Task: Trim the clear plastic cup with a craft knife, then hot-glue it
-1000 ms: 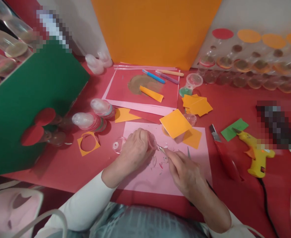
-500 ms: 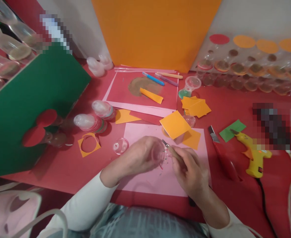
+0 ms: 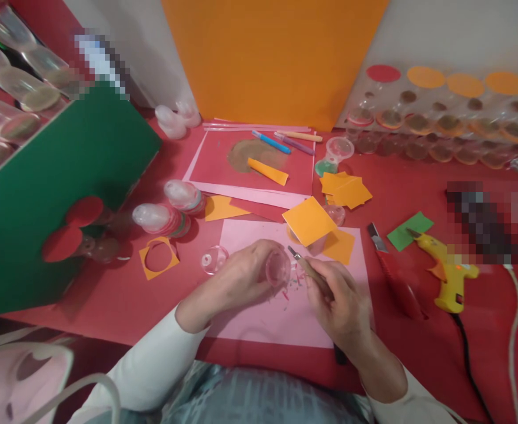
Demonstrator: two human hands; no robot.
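My left hand (image 3: 250,268) is closed around a small clear plastic cup (image 3: 278,268), its round mouth tilted toward my right hand. In my right hand (image 3: 341,294) is a craft knife (image 3: 312,272) with a wooden-looking handle, its metal tip just right of the cup's rim. Whether the tip touches the cup I cannot tell. Beneath both hands lies a pink sheet (image 3: 259,321), with small coloured shavings (image 3: 288,291) scattered below the cup. A clear plastic lid (image 3: 215,260) rests left of my left hand. Beyond the knife, an orange paper square (image 3: 310,221) sits on a clear cup.
At right lie a red box cutter (image 3: 394,277) with its blade out and a yellow glue gun (image 3: 451,274) with a black cord. A green board (image 3: 86,194) leans at left near stacked clear cups (image 3: 159,221). Several bottle pieces (image 3: 444,126) line the back right.
The cup in my left hand has turned slightly, its mouth now showing more. The knife has drawn back a little from the rim. The view has shifted slightly.
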